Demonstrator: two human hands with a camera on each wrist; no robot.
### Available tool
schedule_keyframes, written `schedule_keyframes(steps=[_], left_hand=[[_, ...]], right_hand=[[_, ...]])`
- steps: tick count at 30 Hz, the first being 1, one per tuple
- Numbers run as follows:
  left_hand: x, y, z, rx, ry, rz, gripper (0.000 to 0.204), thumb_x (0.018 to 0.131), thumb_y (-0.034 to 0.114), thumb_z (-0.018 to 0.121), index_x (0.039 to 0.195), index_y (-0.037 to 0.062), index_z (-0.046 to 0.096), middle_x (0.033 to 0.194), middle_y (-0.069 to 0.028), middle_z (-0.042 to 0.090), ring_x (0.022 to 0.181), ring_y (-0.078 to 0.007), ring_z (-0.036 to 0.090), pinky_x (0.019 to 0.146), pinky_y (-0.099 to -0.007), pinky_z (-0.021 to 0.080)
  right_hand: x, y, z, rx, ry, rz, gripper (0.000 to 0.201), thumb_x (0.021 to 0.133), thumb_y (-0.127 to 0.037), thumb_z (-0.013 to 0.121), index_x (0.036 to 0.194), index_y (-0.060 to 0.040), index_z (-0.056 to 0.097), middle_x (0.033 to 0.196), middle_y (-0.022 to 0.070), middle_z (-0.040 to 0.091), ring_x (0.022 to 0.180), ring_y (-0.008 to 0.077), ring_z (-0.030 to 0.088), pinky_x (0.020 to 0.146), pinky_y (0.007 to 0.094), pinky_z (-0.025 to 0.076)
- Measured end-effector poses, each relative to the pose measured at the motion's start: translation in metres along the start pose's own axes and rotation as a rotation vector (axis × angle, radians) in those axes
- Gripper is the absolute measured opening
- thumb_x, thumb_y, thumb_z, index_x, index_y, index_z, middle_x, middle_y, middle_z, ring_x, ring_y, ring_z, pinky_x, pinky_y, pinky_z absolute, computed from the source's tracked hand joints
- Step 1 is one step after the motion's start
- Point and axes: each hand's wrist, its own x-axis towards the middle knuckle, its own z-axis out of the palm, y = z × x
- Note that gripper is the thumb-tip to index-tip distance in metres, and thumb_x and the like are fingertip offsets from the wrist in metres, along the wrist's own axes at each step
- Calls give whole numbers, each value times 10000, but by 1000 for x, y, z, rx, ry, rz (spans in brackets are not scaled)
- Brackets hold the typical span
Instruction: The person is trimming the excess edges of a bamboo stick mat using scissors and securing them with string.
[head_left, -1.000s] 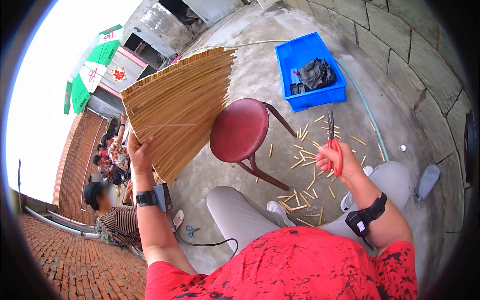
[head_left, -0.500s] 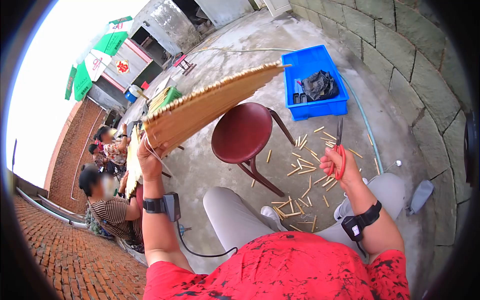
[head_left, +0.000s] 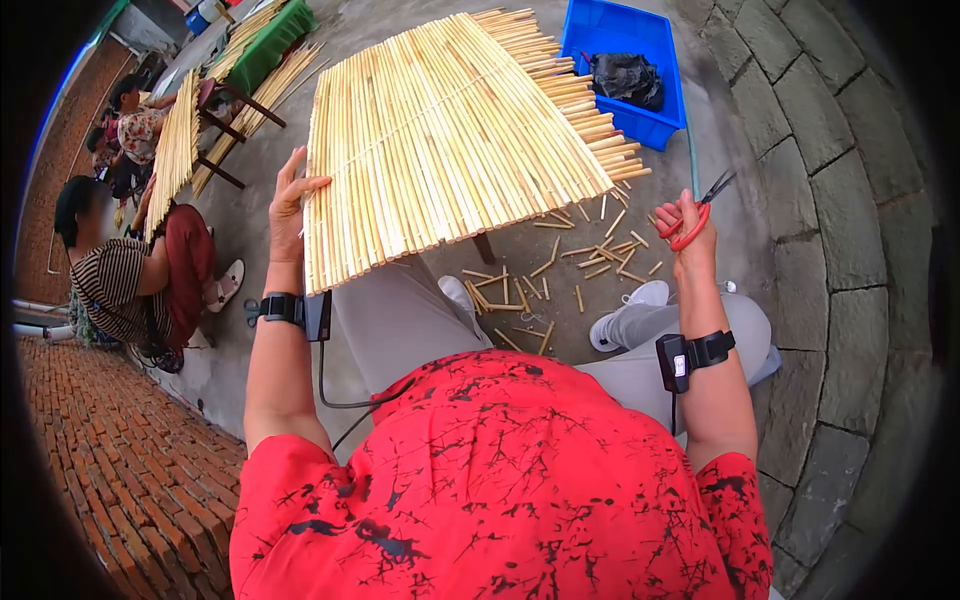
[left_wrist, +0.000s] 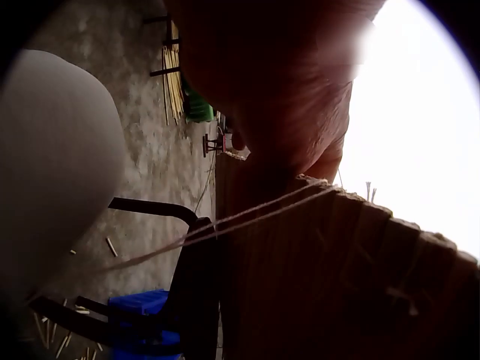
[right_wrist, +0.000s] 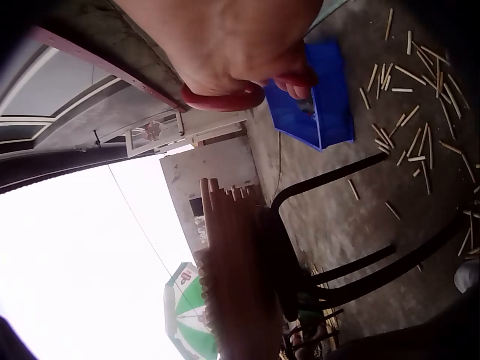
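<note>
A mat of pale reed stalks [head_left: 430, 150] tied side by side with string lies in front of me in the head view, its right ends uneven. My left hand [head_left: 287, 215] holds its left edge, thumb over the top face and fingers along the side. In the left wrist view two strands of string [left_wrist: 255, 214] trail from the mat's edge. My right hand [head_left: 688, 238], raised to the right and apart from the mat, grips red-handled scissors [head_left: 690, 228], blades pointing up and right. A stool [right_wrist: 330, 176] stands beneath the mat, its seat hidden.
Cut stalk pieces [head_left: 600, 255] litter the concrete floor. A blue crate [head_left: 655, 125] with a black plastic bag [head_left: 628, 80] stands at the back right. To the left, a seated person [head_left: 130, 260] is near another reed mat [head_left: 178, 150]. A stone wall [head_left: 835, 250] runs along the right.
The mat has turned from raised and tilted to face up over the stool, its uneven ends now right. The head view has tipped downward. The scissors stay in my right hand.
</note>
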Motion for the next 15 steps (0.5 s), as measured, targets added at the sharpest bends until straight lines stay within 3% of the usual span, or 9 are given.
schedule_keyframes(steps=[2, 3, 7, 10, 15], left_hand=[[-3, -12, 0, -176, -17, -119, 285, 652, 0, 723, 899, 139, 691, 1310, -108, 419, 1243, -261, 364, 1021, -361, 329], [-5, -25, -3, -122, -28, -60, 318, 653, 38, 738, 946, 149, 681, 1301, -103, 424, 1219, -250, 393, 991, -341, 372], [-15, -37, 1, 114, -34, -69, 355, 688, 66, 723, 1026, 146, 651, 1299, -93, 431, 1211, -227, 403, 985, -343, 383], [-15, -44, 5, 51, -12, -118, 299, 765, 36, 655, 1052, 117, 636, 1325, -104, 402, 1208, -233, 412, 978, -330, 386], [-11, -40, 1, 78, -32, -137, 366, 729, 22, 671, 1075, 135, 633, 1322, -109, 427, 1201, -239, 431, 982, -325, 380]], right_hand=[[-1, -3, 9, -9, -44, 44, 485, 799, -387, 639, 1008, 11, 457, 946, 179, 552, 863, 287, 607, 696, 346, 519], [-3, -5, 13, -2, -72, 95, 488, 797, -384, 642, 1011, 13, 453, 942, 181, 554, 859, 293, 610, 695, 348, 522], [-17, -11, 40, -45, -170, 104, 508, 804, -380, 635, 1006, 51, 458, 922, 179, 570, 805, 268, 628, 696, 330, 543], [-15, -4, 58, -14, -132, 120, 435, 808, -349, 640, 941, 27, 467, 880, 170, 570, 760, 276, 630, 635, 346, 534], [4, 13, 59, 101, -278, 155, 382, 808, -310, 643, 950, 12, 496, 834, 134, 600, 702, 228, 622, 591, 316, 527]])
